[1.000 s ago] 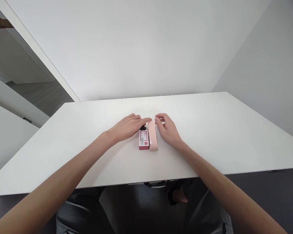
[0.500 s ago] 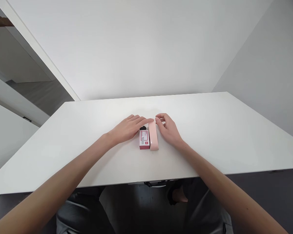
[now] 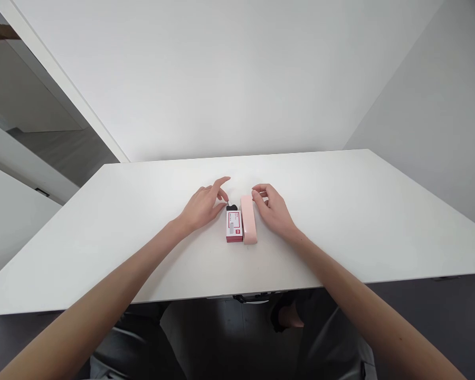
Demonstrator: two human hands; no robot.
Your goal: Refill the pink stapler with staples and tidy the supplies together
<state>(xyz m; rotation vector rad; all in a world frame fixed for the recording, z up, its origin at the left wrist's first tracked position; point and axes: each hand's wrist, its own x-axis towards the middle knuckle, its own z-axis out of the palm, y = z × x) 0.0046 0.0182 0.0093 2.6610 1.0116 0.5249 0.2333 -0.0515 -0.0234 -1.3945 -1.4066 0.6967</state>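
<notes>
A white and red box (image 3: 234, 227), printed like a staple box, lies in the middle of the white table. Along its right side sits a long pink stapler (image 3: 248, 219), lengthwise to me. A black binder clip (image 3: 231, 208) with a silver handle is at the box's far end. My left hand (image 3: 203, 207) is open just left of the clip, index finger raised and stretched out, thumb and middle finger beside the clip's handle; whether they touch it I cannot tell. Beside the stapler's far end rests my right hand (image 3: 275, 210), fingers loosely curved and apart from the thumb, holding nothing visible.
The white tabletop (image 3: 340, 211) reaches to a white wall (image 3: 237, 79) behind it. A grey wall (image 3: 439, 116) stands at the right. The table's front edge runs just above my legs (image 3: 138, 343).
My left hand has drawn back to the left from the stapler's far end, and its index finger has lifted. More of the black clip shows. My right hand stays put.
</notes>
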